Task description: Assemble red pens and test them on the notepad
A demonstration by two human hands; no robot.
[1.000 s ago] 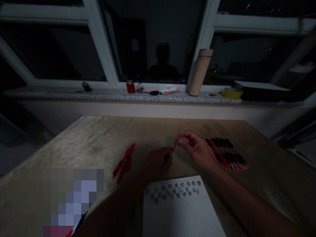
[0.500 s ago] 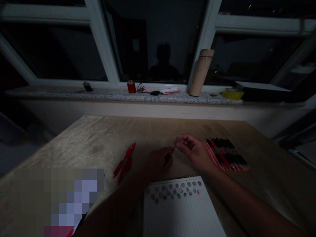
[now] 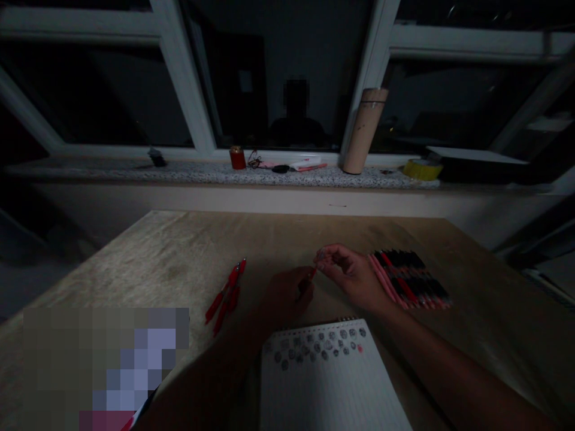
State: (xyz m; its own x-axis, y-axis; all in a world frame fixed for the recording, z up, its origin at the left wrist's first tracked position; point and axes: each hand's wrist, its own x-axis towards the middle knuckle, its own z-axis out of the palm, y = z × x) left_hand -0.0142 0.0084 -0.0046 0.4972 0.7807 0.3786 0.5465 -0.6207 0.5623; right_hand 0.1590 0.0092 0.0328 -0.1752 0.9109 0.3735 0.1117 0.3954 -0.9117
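Note:
Above the notebook, my left hand (image 3: 287, 292) is closed around a red pen (image 3: 313, 273) whose end points up and to the right. The thumb and fingertips of my right hand (image 3: 350, 272) pinch at that end, where a small pale greyish part shows; its details are too dim to make out. Below both hands lies a spiral notebook (image 3: 332, 383) with lined paper, rows of dark scribbled circles and one red mark. Several red pens (image 3: 227, 296) lie loosely to the left of my left hand.
Right of my right hand lies a row of black, red and pink pens (image 3: 411, 278). On the granite windowsill (image 3: 193, 172) stand a tan bottle (image 3: 365, 131), a red jar (image 3: 238, 158) and a yellow tape roll (image 3: 422, 169). A blurred-out patch covers the lower left.
Both hands stay almost in place, with the pen still between them. The whole view has shifted very slightly.

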